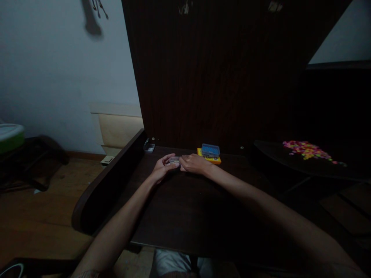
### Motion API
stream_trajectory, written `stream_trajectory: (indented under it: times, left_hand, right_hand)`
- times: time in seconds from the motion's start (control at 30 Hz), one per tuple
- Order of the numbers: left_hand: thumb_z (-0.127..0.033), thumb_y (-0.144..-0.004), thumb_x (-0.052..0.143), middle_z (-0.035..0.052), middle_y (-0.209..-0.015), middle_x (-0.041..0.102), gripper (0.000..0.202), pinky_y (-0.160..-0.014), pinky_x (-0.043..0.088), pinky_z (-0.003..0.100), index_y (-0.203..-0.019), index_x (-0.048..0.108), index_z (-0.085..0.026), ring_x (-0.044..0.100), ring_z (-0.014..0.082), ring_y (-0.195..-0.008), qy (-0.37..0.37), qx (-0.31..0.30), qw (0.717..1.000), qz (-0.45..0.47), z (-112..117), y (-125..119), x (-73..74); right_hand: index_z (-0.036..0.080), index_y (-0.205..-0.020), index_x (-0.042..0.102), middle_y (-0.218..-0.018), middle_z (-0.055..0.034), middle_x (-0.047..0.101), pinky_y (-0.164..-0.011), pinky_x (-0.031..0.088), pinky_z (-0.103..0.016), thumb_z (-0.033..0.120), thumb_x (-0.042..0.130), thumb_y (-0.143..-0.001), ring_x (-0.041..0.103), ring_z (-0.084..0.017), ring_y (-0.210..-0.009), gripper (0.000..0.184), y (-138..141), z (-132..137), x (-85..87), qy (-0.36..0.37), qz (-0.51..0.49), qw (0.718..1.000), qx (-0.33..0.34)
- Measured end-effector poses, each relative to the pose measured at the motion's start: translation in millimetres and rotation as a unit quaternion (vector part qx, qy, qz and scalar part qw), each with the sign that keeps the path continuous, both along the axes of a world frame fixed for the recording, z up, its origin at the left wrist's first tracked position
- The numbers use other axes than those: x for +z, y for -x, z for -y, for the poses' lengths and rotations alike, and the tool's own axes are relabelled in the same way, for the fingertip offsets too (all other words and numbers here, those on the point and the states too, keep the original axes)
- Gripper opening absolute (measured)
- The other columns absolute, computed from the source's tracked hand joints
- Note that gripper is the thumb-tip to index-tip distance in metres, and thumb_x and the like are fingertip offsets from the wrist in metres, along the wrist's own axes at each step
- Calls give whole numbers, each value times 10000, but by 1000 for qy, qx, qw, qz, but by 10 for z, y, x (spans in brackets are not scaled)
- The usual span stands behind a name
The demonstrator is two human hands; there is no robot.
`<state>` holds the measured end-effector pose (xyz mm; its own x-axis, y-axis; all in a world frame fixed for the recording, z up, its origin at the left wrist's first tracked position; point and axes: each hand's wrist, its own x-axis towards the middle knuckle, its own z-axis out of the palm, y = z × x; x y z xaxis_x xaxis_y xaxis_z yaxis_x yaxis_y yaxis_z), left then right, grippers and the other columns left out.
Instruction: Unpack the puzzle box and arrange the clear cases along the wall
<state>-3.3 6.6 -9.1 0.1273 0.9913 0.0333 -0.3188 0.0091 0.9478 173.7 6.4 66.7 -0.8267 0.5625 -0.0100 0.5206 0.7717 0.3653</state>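
Over the dark wooden desk (174, 208), my left hand (162, 168) curls round a small clear, flat piece that looks like a plastic case (174, 159). My right hand (193, 163) meets it from the right, its fingers bent and pressed at the case's right end. The case's contents are too small and dim to make out. Just right of my right hand lies a flat yellow box (216, 160) with dark print. A clear box with blue contents (210, 150) rests on top of it.
A small clear open container (149, 148) sits in the desk's back left corner. A raised dark side panel (107, 183) borders the left, and a tall dark board (220, 77) rises behind. Colourful small pieces (308, 150) are heaped on a dark surface at the right.
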Motion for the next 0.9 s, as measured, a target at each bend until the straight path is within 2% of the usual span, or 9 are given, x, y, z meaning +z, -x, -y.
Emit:
stream_trajectory:
  times: [0.2,0.33,0.47,0.6,0.9]
  left_hand:
    - [-240,-455,925,99,-1023,720,727,-953,499,392,-1118,650,-122,672,241,-977,2,6,1000,-15,3,-12,-21]
    - [-223,-461,923,93,-1060,709,727,-983,483,396,-1126,644,-134,660,247,-1021,-19,-1,1000,-16,9,-20,-19]
    - [-195,-457,922,92,-1099,699,751,-986,488,402,-1148,632,-151,661,250,-1027,-37,-19,999,10,19,-52,-12]
    - [-190,-459,921,93,-1089,700,753,-968,501,407,-1151,629,-149,674,242,-987,-37,-32,998,27,31,-90,-20]
    - [-215,-478,921,92,-1089,710,725,-993,481,409,-1145,646,-139,666,239,-1005,-36,-27,999,9,70,-133,-27]
  right_hand:
    - [46,-1077,581,-1020,-206,675,-704,498,-318,291,432,-985,678,-242,-902,301,-39,-9,-24,27,-26,999,-7]
    - [63,-1184,555,-1089,-190,668,-798,500,-363,312,498,-940,651,-257,-991,353,-153,-45,-3,50,-93,994,2]
    - [110,-1268,543,-1236,-177,620,-913,477,-412,353,555,-896,589,-266,-1127,444,-283,-102,40,107,-178,978,20]
    - [101,-1284,542,-1249,-174,603,-964,453,-415,347,553,-905,567,-250,-1130,452,-341,-111,52,156,-196,968,25]
    - [135,-1301,528,-1177,-148,574,-915,458,-413,339,504,-941,524,-242,-1056,414,-303,-20,13,93,-144,985,10]
